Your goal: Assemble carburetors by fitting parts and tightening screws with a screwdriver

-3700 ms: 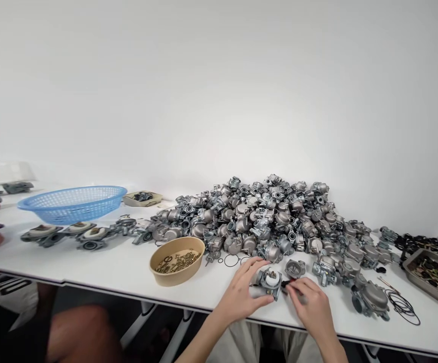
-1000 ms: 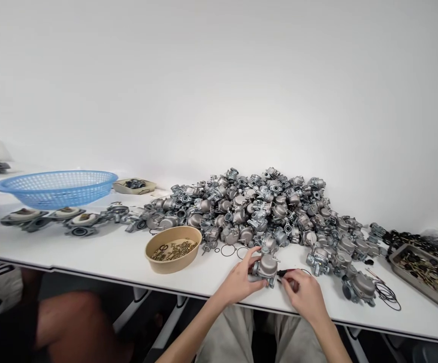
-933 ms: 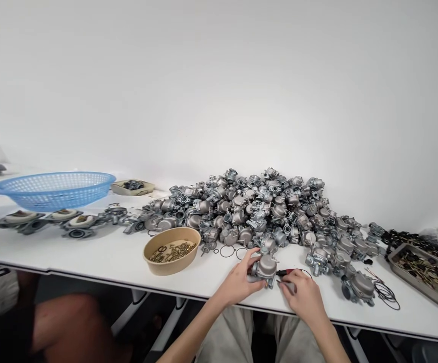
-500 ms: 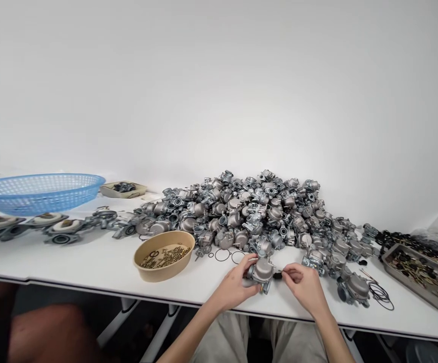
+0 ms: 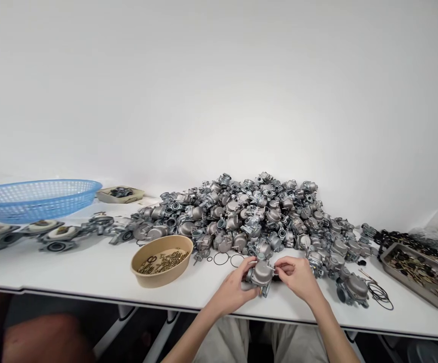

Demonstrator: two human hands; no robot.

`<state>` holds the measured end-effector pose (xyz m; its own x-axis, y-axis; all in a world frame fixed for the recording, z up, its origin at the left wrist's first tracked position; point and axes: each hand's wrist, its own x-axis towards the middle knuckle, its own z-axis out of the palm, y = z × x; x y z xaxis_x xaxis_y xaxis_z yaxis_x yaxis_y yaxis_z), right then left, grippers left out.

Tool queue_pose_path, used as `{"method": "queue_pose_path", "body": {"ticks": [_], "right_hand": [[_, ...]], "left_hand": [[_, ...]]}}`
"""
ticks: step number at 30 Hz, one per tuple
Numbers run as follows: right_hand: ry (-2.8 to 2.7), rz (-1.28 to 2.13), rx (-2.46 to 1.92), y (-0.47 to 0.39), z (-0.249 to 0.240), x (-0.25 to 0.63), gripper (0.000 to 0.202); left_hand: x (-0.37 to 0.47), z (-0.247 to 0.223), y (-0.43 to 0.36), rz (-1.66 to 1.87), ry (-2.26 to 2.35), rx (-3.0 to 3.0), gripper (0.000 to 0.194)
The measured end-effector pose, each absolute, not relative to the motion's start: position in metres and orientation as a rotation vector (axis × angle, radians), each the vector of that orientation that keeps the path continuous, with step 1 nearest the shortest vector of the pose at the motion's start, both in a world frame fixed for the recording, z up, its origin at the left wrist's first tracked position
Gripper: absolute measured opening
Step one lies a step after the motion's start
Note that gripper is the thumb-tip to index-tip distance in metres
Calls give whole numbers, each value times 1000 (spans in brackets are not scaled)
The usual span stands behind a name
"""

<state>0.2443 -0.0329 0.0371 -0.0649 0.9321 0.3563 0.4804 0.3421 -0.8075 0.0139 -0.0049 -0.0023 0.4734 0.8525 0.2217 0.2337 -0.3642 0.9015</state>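
My left hand [image 5: 235,286] is closed around a grey metal carburetor [image 5: 262,274] near the table's front edge, its rounded bowl facing up. Thumb and fingers grip it from the left side. At the carburetor's right side, my right hand [image 5: 295,275] pinches with thumb and forefinger at the thin spout sticking out of the bowl. Whatever lies between those fingertips is too small to make out. A dark thing beneath the right fingers is mostly hidden. Just behind, a large pile of carburetors [image 5: 237,217] covers the middle of the table.
Left stands a tan bowl [image 5: 143,278] of small brass parts. Black rubber rings [image 5: 222,258] lie behind my left hand, and more rings [image 5: 380,295] at right beside a metal tray [image 5: 412,294] of small parts. A blue basket [image 5: 41,201] and another person's leg [image 5: 47,338] are far left.
My right hand has moved left and slightly up, from beside the carburetor to its spout. My left hand keeps its hold. The view has shifted slightly.
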Motion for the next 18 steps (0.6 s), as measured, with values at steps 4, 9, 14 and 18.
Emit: {"method": "queue_pose_path", "body": {"ticks": [4, 9, 14, 18], "right_hand": [[-1698, 624, -1266, -32, 42, 245, 16], [-1790, 570, -1254, -30, 46, 242, 20], [-1856, 524, -1245, -29, 49, 242, 22], [-1865, 551, -1237, -30, 48, 242, 19]], "left_hand": [[14, -3, -4, 893, 912, 1867, 78], [14, -3, -4, 899, 894, 1878, 76], [14, 1, -5, 895, 890, 1868, 76], [14, 1, -6, 890, 867, 1849, 76]]}}
